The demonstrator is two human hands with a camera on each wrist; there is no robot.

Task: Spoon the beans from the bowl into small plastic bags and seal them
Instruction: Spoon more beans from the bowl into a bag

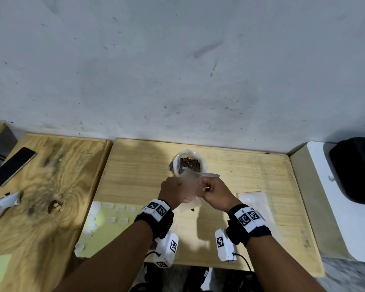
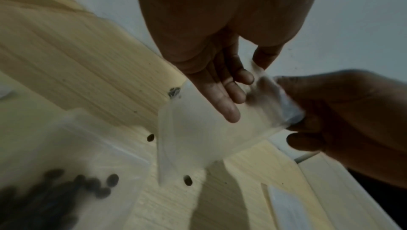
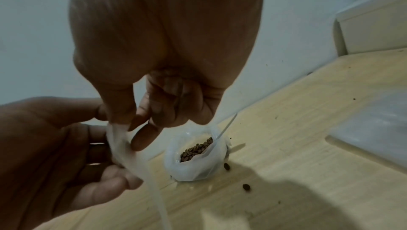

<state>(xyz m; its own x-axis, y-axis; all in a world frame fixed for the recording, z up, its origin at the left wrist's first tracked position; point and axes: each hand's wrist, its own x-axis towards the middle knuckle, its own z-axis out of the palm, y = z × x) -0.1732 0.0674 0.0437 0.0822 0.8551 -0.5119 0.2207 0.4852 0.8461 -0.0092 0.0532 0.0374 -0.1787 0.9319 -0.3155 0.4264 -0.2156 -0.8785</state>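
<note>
A white bowl [image 1: 188, 164] of brown beans stands at the back of the light wooden table [image 1: 251, 171], with a clear spoon [image 1: 207, 175] lying in it. In front of it, above the table, both hands hold up one small clear plastic bag [image 1: 191, 187] by its top. My left hand [image 1: 178, 184] grips the bag's left edge between thumb and fingers [image 2: 233, 108]. The right hand [image 1: 205, 186] pinches the right edge [image 3: 120, 139] with thumb and forefinger. No beans show inside the bag [image 2: 198, 138]. The bowl [image 3: 193, 165] and spoon [image 3: 222, 132] sit just beyond the right hand [image 3: 141, 129].
A stack of flat clear bags [image 1: 253, 200] lies right of the hands. Loose beans [image 3: 246, 187] dot the table. A blurred clear bag with dark beans [image 2: 55, 190] lies near my left wrist. A phone [image 1: 13, 166] and a green label sheet [image 1: 105, 226] are at left.
</note>
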